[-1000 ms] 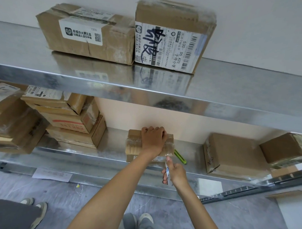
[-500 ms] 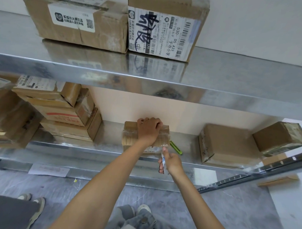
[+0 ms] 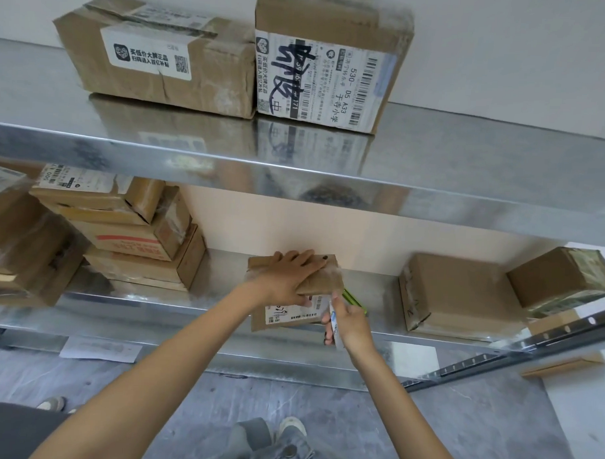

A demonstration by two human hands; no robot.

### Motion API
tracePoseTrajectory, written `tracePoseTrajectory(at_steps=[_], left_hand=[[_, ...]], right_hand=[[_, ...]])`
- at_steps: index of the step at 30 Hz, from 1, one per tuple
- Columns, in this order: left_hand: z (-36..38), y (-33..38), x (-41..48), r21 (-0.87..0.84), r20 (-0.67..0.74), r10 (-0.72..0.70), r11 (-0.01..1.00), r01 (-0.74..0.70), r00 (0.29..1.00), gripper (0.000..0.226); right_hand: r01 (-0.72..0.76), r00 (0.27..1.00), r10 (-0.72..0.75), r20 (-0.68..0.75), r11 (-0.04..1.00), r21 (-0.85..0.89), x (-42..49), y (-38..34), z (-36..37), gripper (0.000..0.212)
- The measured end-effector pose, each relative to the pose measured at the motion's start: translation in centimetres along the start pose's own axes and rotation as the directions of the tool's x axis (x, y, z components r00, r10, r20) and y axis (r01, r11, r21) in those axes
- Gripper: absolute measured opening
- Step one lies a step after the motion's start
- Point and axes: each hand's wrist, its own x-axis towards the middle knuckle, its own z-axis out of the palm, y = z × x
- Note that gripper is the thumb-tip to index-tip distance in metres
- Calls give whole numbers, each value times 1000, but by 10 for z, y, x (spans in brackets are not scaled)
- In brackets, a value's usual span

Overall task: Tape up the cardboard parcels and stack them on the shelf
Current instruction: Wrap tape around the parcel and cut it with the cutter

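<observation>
While the left hand (image 3: 289, 277) lay flat, fingers straight, on the small parcel (image 3: 326, 281) on the lower shelf (image 3: 220, 278), its brown card showed glossy tape and a white label; the right hand (image 3: 347, 325) gripped a white tool (image 3: 333, 319). Two labelled boxes (image 3: 163, 59) stood on the upper shelf (image 3: 468, 156).

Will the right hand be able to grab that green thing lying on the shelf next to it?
Probably not yet. The green thing lies just behind the right hand with nothing between them, but that hand is full: it grips a white tool.
</observation>
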Motion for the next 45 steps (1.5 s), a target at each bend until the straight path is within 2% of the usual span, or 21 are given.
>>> tracePoseTrajectory(at_steps=[3, 7, 10, 13, 18, 21, 28, 32, 36, 40, 45], left_hand=[[-10, -2, -2, -125, 138, 6, 992, 12, 990, 91], [-11, -8, 3, -175, 138, 24, 985, 0, 990, 84], [-9, -17, 9, -222, 135, 29, 975, 2, 990, 80], [-11, -22, 13, -278, 140, 35, 960, 5, 990, 78], [-18, -23, 13, -340, 162, 51, 940, 7, 985, 89], [-16, -24, 13, -357, 154, 46, 934, 12, 987, 95], [-16, -26, 16, -445, 147, 64, 896, 8, 987, 76], [-15, -26, 16, -451, 133, 75, 892, -7, 988, 77], [-14, -27, 17, -479, 116, 80, 878, -15, 990, 74], [-18, -27, 17, -522, 102, 74, 853, -10, 992, 72], [-22, -29, 17, -535, 106, 46, 845, 18, 993, 70]], right_hand=[[52, 998, -53, 23, 996, 69, -9, -1, -5, 61], [200, 977, -206, 45, 973, 112, -24, 8, -7, 51], [237, 970, -243, 17, 960, 151, -27, 6, -3, 52], [229, 973, -229, -16, 962, 151, -25, 3, -1, 53], [53, 998, -50, -32, 992, 112, -24, 19, 1, 59], [23, 999, -20, -30, 995, 100, -23, 26, 5, 63], [-14, 1000, 16, -14, 993, 115, -21, 33, 5, 63], [-99, 995, 99, 0, 994, 55, -20, 35, 4, 60], [-62, 998, 64, -27, 997, 41, -17, 43, 12, 64], [-71, 997, 70, 22, 997, 34, -20, 39, 3, 58], [120, 993, -119, 25, 993, -2, -41, 41, -8, 41]])
